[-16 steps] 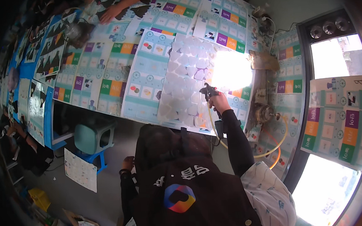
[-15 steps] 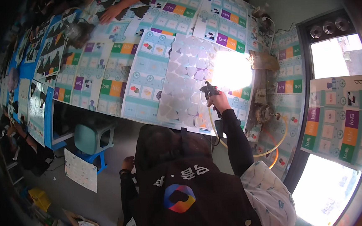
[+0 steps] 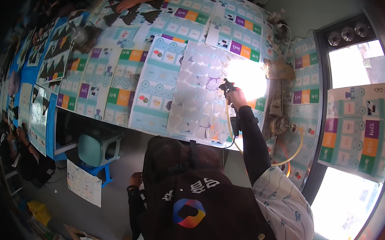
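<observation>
My right hand (image 3: 237, 99) is closed around a black spray gun (image 3: 228, 86), held above the printed sheets. From the gun a yellow hose (image 3: 229, 125) runs down past the table edge. Below the gun lies a sheet covered in pale, rounded shapes (image 3: 192, 91), possibly cut-outs; bright glare whites out the table to its right. My left hand (image 3: 135, 179) hangs low beside my body, away from the table, and its fingers are too small and dark to read.
Printed sheets (image 3: 154, 84) cover the table. At the far left, another person's hand (image 3: 126, 4) rests near dark cut pieces (image 3: 129, 18). A grey-green stool (image 3: 92, 149) stands below the table edge. A metal pot-like device (image 3: 280, 123) sits to the right, beside the window.
My right hand and the spray gun have shifted slightly away from me and to the right. The other person's hand at the far left has moved a little to the right.
</observation>
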Demonstrator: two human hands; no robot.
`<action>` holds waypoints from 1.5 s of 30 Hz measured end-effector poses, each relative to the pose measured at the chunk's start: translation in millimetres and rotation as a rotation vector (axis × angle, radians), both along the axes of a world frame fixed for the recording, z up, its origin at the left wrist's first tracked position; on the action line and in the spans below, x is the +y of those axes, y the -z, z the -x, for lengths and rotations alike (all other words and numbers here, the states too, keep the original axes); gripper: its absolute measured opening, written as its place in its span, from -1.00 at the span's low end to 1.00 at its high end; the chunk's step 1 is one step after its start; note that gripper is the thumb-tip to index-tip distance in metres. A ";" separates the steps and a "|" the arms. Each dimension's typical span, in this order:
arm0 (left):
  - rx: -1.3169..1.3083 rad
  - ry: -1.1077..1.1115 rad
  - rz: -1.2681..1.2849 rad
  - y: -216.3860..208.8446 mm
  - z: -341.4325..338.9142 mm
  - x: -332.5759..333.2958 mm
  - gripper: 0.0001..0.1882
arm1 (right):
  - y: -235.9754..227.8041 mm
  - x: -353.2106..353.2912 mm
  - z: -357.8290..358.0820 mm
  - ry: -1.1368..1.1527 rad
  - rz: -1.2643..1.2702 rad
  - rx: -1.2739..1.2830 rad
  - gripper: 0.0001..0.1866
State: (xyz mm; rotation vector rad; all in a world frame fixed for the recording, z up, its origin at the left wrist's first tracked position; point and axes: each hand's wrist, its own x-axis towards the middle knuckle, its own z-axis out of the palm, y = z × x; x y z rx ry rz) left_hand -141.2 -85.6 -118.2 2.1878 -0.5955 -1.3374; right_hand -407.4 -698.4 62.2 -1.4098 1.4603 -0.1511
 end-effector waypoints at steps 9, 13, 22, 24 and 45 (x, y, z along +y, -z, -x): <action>-0.020 0.038 0.002 -5.8 -0.1 2.5 -0.75 | -10.8 1.8 -0.1 -0.019 -0.031 0.011 -0.89; -0.001 0.030 -0.006 1.6 -4.0 8.6 -0.73 | -10.6 3.3 -2.1 -0.004 0.000 -0.037 -0.88; -0.054 0.115 -0.048 -13.4 -11.8 -16.4 -0.71 | -12.2 -2.5 -3.6 0.026 -0.094 -0.103 -0.82; -0.037 0.098 -0.031 -16.6 -10.8 -15.0 -0.72 | -21.0 -13.2 -8.4 0.088 -0.063 -0.143 -0.83; -0.594 0.549 0.096 10.1 17.1 49.3 -0.76 | 1.0 -56.7 -29.1 -0.031 -0.022 -0.035 -0.82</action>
